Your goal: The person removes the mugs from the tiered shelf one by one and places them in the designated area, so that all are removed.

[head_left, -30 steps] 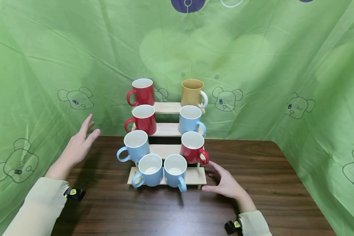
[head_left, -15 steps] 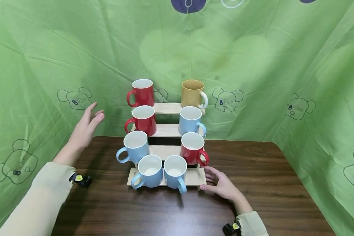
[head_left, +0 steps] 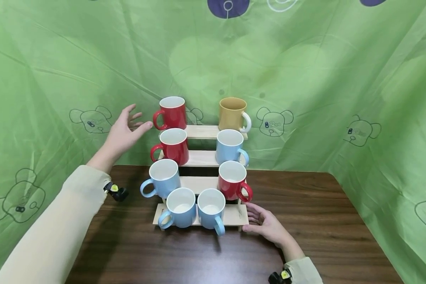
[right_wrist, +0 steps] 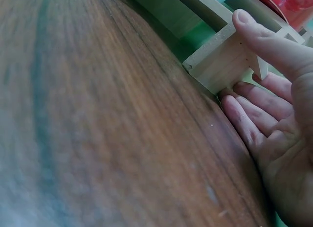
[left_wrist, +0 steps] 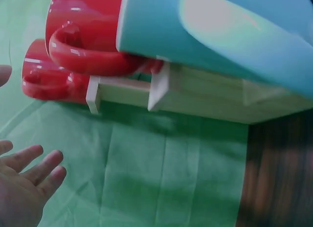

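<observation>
My left hand (head_left: 124,132) is held with fingers spread, thumb close to the handle of the red mug (head_left: 174,115) on the top left of a wooden tiered rack (head_left: 236,215). In the left wrist view its fingers (left_wrist: 49,175) are apart from the mugs and hold nothing. At the rack's lower right corner, my right hand (head_left: 268,225) holds the end of the bottom shelf. The right wrist view has the thumb (right_wrist: 254,34) over the front corner and the other fingers against the rack's side (right_wrist: 220,65). Below the top red mug stands another red mug (head_left: 175,152).
A tan mug (head_left: 230,117), a blue mug (head_left: 227,150) and a red mug (head_left: 230,187) stand on the right side. Blue mugs stand at the left (head_left: 167,181) and on the bottom shelf (head_left: 182,211). Green cloth (head_left: 305,98) surrounds the brown wooden table (head_left: 305,205).
My left hand has moved up and right, from the table's left side to beside the top red mug. My right hand has closed in on the rack's corner. The mugs stay in place.
</observation>
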`<state>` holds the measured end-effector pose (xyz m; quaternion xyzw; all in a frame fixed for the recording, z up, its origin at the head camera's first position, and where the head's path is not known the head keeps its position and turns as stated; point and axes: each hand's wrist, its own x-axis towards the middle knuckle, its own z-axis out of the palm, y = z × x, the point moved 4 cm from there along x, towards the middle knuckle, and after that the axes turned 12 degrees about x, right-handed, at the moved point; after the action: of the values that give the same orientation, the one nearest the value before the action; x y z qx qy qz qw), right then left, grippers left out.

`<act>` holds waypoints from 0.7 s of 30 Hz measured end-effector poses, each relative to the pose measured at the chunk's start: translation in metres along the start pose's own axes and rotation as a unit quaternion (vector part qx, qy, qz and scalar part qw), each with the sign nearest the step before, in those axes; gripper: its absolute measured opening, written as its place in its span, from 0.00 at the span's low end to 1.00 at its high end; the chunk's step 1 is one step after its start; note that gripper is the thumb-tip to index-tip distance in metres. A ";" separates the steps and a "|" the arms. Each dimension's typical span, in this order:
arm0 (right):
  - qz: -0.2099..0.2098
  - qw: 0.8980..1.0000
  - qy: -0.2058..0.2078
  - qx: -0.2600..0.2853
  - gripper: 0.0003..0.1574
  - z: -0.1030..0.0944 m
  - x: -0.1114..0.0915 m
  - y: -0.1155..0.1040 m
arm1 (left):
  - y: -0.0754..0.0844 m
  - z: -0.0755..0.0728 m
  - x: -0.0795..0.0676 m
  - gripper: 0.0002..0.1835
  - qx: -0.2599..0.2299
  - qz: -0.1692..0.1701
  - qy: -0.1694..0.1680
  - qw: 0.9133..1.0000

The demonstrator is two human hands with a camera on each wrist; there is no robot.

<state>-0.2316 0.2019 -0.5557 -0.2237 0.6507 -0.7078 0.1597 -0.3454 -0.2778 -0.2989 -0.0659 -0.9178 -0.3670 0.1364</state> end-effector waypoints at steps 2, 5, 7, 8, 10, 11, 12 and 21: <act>-0.003 1.000 -0.003 0.003 0.51 0.000 0.000 0.000 | 0.007 0.003 0.006 0.57 0.004 0.002 -0.001 1.000; -0.004 1.000 -0.006 0.007 0.51 0.000 0.000 0.001 | 0.016 0.008 0.014 0.58 0.006 0.003 -0.004 1.000; -0.003 1.000 -0.007 0.009 0.51 0.000 0.000 0.002 | 0.022 0.012 0.018 0.59 0.004 0.003 -0.008 1.000; -0.003 1.000 -0.007 0.010 0.51 0.000 0.000 0.002 | 0.025 0.013 0.021 0.59 0.004 0.004 -0.010 1.000; -0.002 1.000 -0.008 0.012 0.50 0.000 0.001 0.003 | 0.030 0.016 0.025 0.60 0.008 0.002 -0.013 1.000; -0.001 1.000 -0.008 0.012 0.51 0.000 0.001 0.003 | 0.032 0.017 0.027 0.60 0.010 0.000 -0.015 1.000; -0.002 1.000 -0.009 0.012 0.51 0.000 0.001 0.003 | 0.034 0.018 0.028 0.60 0.011 -0.001 -0.016 1.000; -0.002 1.000 -0.011 0.012 0.50 -0.001 0.002 0.004 | 0.046 0.024 0.038 0.62 0.014 -0.012 -0.024 1.000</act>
<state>-0.2336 0.2012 -0.5591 -0.2305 0.6402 -0.7133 0.1680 -0.3769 -0.2273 -0.2744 -0.0616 -0.9264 -0.3545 0.1111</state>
